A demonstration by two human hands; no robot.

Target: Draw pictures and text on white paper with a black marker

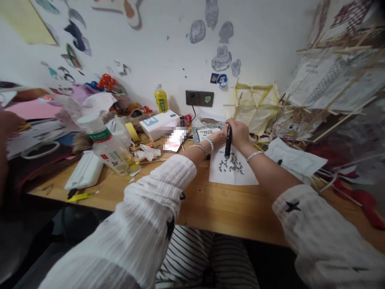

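One black pen (228,145) sits gripped in the right hand (240,133), above the paper (218,176) on the desk (207,206); whether the left hand (220,138) is closed, I can't tell. I'd keep the paper flat.

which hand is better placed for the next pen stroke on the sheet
Probably the right hand: it holds the black pen over the white sheet. The left hand is close beside it, with no pen visible.

Black pen (228,140), white paper (219,176)
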